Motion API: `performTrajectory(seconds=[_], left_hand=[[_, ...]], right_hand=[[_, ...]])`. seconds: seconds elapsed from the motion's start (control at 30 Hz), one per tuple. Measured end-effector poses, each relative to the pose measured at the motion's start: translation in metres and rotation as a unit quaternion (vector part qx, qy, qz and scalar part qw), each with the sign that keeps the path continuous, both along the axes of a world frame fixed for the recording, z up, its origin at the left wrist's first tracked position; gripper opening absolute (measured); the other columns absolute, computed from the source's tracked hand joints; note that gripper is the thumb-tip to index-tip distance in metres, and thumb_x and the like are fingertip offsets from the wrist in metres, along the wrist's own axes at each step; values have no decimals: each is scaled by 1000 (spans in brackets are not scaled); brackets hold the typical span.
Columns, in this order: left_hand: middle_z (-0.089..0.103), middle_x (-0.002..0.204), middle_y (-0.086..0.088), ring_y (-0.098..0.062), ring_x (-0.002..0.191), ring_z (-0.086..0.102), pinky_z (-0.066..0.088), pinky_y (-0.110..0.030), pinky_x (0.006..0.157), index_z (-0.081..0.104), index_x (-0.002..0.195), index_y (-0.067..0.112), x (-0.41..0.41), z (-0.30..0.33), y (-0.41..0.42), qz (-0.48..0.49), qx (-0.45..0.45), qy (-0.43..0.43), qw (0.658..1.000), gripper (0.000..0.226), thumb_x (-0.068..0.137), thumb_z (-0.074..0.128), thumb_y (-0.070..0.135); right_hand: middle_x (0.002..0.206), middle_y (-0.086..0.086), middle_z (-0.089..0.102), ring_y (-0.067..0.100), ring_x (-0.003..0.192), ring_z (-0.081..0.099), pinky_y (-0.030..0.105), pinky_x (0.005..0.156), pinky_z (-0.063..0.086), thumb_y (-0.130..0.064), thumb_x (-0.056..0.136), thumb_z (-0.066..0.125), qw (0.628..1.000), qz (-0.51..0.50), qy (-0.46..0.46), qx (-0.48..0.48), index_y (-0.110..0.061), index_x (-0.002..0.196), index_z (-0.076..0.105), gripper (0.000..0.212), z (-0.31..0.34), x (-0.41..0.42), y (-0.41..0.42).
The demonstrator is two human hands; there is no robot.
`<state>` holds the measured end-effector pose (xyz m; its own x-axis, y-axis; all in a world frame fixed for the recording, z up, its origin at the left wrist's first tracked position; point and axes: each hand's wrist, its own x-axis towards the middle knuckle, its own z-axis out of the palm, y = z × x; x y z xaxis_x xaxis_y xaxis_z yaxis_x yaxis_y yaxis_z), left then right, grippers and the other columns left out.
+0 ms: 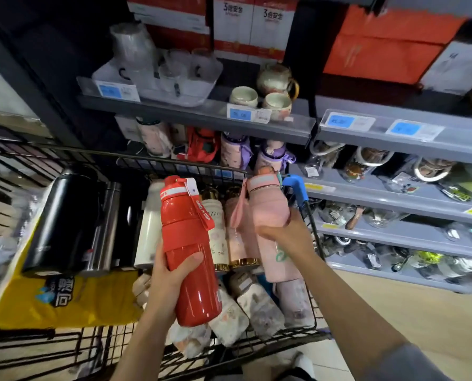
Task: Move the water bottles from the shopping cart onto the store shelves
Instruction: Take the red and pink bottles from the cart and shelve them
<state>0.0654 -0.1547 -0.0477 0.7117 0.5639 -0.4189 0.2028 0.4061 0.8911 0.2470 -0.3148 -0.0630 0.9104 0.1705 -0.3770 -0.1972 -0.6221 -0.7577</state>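
My left hand grips a red water bottle by its middle and holds it upright above the shopping cart. My right hand grips a pink water bottle with a pink strap, lifted over the cart's right side. Several more bottles lie in the cart below: white, cream with gold bases, and patterned ones. The shelf straight ahead has purple and red bottles standing under it.
A black flask and a steel flask lie on a yellow package in the cart's left part. Cups and a teapot stand on the upper shelf. Grey shelves at the right hold packaged goods.
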Motion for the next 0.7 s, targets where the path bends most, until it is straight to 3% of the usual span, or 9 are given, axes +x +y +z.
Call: performTrajectory(seconds=[0.07, 0.13, 0.27, 0.37, 0.47, 0.57, 0.63, 0.7], left_hand=[[68, 98, -4, -20, 73, 72, 56, -31, 53, 51, 113, 37, 19, 16, -16, -4, 13, -32, 999, 79, 43, 86, 28], [69, 90, -1, -16, 68, 71, 55, -30, 51, 53, 109, 34, 43, 31, -37, -4, 25, -71, 997, 74, 45, 86, 19], [71, 99, -1, -20, 82, 70, 57, -37, 64, 51, 125, 28, 108, 77, -96, -30, 81, -166, 982, 91, 39, 82, 35], [73, 90, 8, -12, 77, 70, 56, -26, 62, 50, 121, 29, 167, 123, -158, -51, 147, -254, 955, 83, 45, 83, 25], [72, 90, 17, -4, 76, 68, 55, -22, 64, 49, 118, 33, 228, 180, -231, -52, 198, -341, 917, 79, 47, 83, 26], [69, 103, 6, -7, 80, 67, 55, -26, 72, 48, 123, 26, 283, 236, -293, -39, 223, -416, 881, 86, 44, 79, 36], [65, 111, -3, -8, 84, 66, 53, -26, 75, 46, 126, 21, 309, 275, -327, -33, 251, -455, 854, 89, 45, 79, 38], [64, 108, 3, -3, 84, 65, 52, -23, 75, 47, 121, 24, 329, 310, -350, -24, 283, -490, 824, 83, 47, 78, 40]], right_hand=[[113, -1, 61, 19, 98, 61, 40, 84, 53, -41, 49, 83, 997, -3, -33, 74, -23, 123, 44, 86, 27, 4, -20], [107, -4, 60, 13, 89, 61, 32, 71, 53, -37, 51, 85, 988, -9, -75, 132, -27, 117, 42, 80, 60, 14, -46], [107, -13, 54, 0, 88, 57, 17, 62, 46, -41, 46, 79, 959, -27, -183, 214, -30, 123, 40, 87, 133, 48, -122], [103, -12, 59, -9, 78, 58, 9, 59, 45, -40, 44, 81, 928, -41, -262, 260, -31, 115, 46, 79, 184, 87, -194], [98, -3, 64, -5, 73, 61, 14, 60, 49, -38, 43, 83, 897, -45, -331, 290, -22, 112, 51, 78, 237, 130, -269], [91, -7, 66, -5, 69, 60, 16, 61, 51, -28, 48, 88, 866, -43, -390, 309, -22, 108, 52, 70, 287, 164, -334], [89, -11, 68, -2, 73, 62, 22, 65, 53, -38, 44, 84, 846, -42, -427, 316, -27, 107, 53, 72, 319, 180, -367], [92, -8, 70, 6, 78, 65, 34, 71, 56, -46, 40, 80, 832, -39, -453, 317, -26, 108, 54, 75, 350, 197, -392]])
